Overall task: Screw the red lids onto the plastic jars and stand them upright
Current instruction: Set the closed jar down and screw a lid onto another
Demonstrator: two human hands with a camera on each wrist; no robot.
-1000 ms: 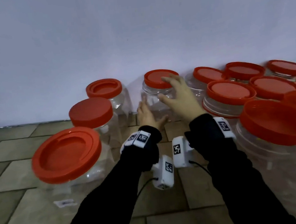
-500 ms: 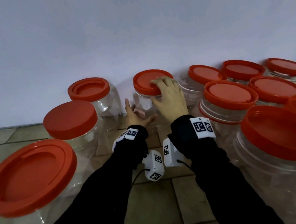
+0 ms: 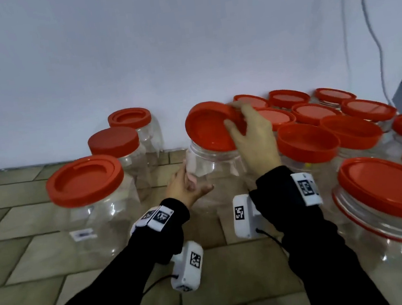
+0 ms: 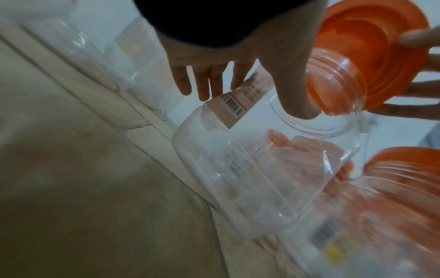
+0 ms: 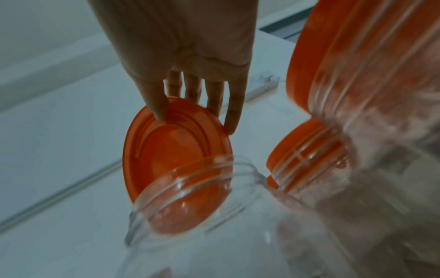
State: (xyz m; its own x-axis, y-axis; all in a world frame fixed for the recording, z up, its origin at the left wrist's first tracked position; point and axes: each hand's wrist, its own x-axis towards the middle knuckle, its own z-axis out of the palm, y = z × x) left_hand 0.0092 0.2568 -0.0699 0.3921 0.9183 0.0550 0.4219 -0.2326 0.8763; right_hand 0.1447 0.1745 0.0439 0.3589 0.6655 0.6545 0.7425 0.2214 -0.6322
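Note:
A clear plastic jar (image 3: 212, 168) is tipped toward me in front of the wall, its mouth uncovered. My left hand (image 3: 193, 182) grips its lower side, thumb (image 4: 292, 97) on the shoulder and fingers behind the label. The jar (image 4: 262, 165) fills the left wrist view. My right hand (image 3: 238, 121) pinches a red lid (image 3: 211, 129) by its rim and holds it tilted just above the mouth, underside facing me. In the right wrist view the thumb (image 5: 158, 105) lies inside the lid (image 5: 176, 150), with the jar mouth (image 5: 197, 190) below it.
Three lidded jars (image 3: 86, 193) stand to the left. Several more lidded jars (image 3: 391, 206) crowd the right side, close to my right forearm. A white wall (image 3: 156, 55) stands behind, with a cable (image 3: 373, 35) hanging at the right. The floor (image 3: 224, 282) is tiled.
The jar was standing by the wall with my right hand on its lid. Now the jar is tipped toward me in my left hand and the lid is off its mouth, tilted.

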